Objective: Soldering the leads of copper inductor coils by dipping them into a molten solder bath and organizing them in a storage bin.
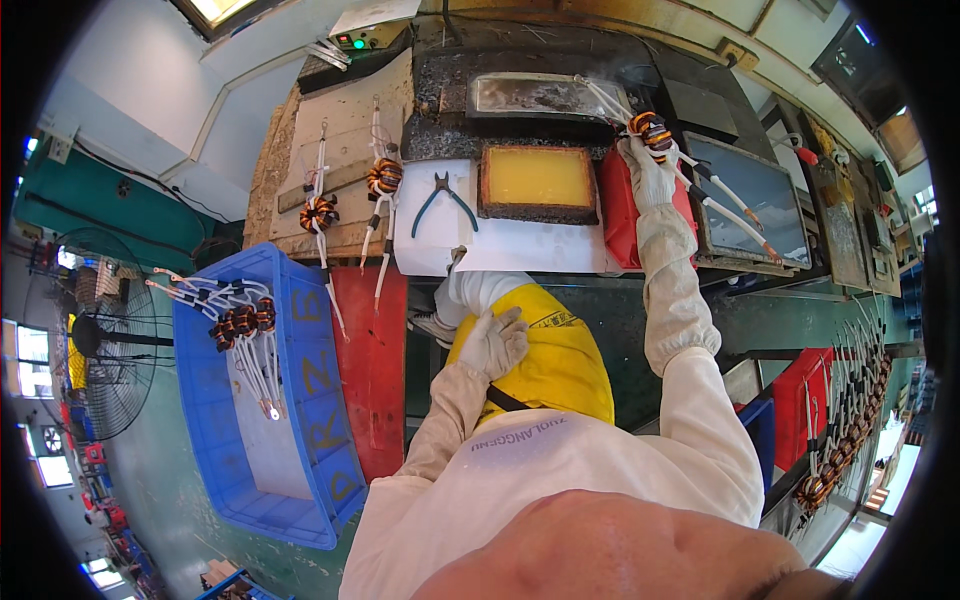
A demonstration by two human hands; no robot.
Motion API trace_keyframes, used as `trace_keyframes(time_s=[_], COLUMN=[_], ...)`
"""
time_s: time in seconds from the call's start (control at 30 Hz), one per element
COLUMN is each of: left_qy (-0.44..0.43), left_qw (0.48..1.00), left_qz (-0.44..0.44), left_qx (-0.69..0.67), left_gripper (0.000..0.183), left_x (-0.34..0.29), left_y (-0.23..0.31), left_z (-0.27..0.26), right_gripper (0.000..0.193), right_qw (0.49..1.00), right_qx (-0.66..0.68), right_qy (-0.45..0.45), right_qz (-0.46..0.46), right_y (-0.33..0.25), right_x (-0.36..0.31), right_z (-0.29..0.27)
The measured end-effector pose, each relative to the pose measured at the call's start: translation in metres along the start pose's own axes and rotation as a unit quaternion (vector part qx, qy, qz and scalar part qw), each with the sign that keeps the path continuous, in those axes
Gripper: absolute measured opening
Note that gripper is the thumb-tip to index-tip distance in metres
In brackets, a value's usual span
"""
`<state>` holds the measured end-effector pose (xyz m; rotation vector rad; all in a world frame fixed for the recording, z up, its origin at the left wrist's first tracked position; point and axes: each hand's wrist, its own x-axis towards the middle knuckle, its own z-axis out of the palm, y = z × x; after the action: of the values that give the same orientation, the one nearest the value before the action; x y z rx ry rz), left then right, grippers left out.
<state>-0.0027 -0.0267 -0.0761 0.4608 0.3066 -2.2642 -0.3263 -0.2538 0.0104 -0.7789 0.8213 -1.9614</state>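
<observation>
My right hand (650, 172), in a pale glove, is closed on a ring-shaped wire coil (651, 131) with orange and dark windings. White-sleeved leads from the coil reach left over a metal pot (545, 95) with a shiny, dark-streaked surface. Other leads with bare copper ends hang toward the right. Below the pot lies a square tray (486, 205) of yellow material. My left hand (494, 343), gloved too, rests on the yellow apron (560, 350) over my lap, its fingers loosely spread and holding nothing. Cutting pliers (444, 200) lie spread on a white sheet (520, 250).
Two more coils (384, 176) lie on the board at left. A blue crate (330, 400) holds several coils, beside a fan (95, 335). A red box (618, 205) and a glass-topped tray (750, 205) flank my right hand. Coils hang on a rack (845, 430) at right.
</observation>
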Motion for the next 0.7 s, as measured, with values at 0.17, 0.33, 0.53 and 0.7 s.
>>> trace_keyframes(time_s=[0.17,0.33,0.53,0.7], left_qy=[0.012,0.019,0.001,-0.003], left_qw=[1.0,1.0,1.0,1.0], left_qz=[0.005,0.004,-0.002,-0.002], left_qx=[0.002,-0.004,0.002,0.009], left_gripper=[0.051,0.051,0.052,0.051], left_x=[-0.002,-0.002,-0.001,-0.001], left_y=[-0.001,0.0,0.001,0.001], left_z=[0.006,0.006,0.003,0.001], right_gripper=[0.028,0.023,0.023,0.028], right_qw=[1.0,0.999,0.995,0.992], right_qx=[0.004,0.038,0.093,0.12], right_qy=[0.004,-0.015,0.002,0.013], right_qz=[0.004,0.009,0.037,0.034], right_y=[-0.001,-0.001,-0.002,-0.004], right_x=[-0.001,0.0,0.003,0.001], right_z=[0.0,-0.004,-0.01,-0.007])
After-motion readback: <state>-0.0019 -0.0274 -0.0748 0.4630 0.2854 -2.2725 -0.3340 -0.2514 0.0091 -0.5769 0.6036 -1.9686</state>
